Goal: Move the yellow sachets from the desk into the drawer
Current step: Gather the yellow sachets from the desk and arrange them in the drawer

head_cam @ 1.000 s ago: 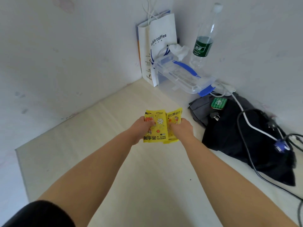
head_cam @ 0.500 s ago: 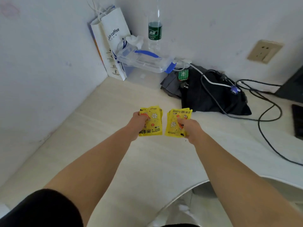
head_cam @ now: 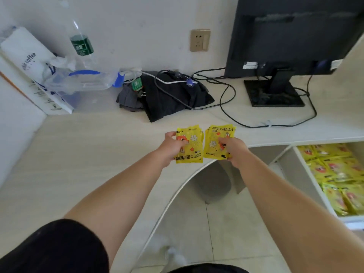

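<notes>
My left hand (head_cam: 171, 147) grips a small stack of yellow hand-warmer sachets (head_cam: 192, 146), held upright above the front part of the pale desk (head_cam: 82, 146). My right hand (head_cam: 235, 152) grips a second stack of yellow sachets (head_cam: 217, 138) just beside the first, over the desk's curved front edge. At the lower right an open white drawer (head_cam: 307, 174) holds several more yellow sachets (head_cam: 338, 174). The drawer lies to the right of both hands and lower.
Along the back wall stand a paper coffee bag (head_cam: 29, 64), a water bottle (head_cam: 81, 46) and a clear plastic box (head_cam: 82, 81). Dark clothes (head_cam: 173, 95) with cables lie mid-desk. A black monitor (head_cam: 291, 34) stands at the right. A grey bin (head_cam: 214, 182) sits under the desk.
The view has swung to the right, so the monitor and the open drawer have come into sight. The two stacks, first overlapping, are now held apart, one in each hand.
</notes>
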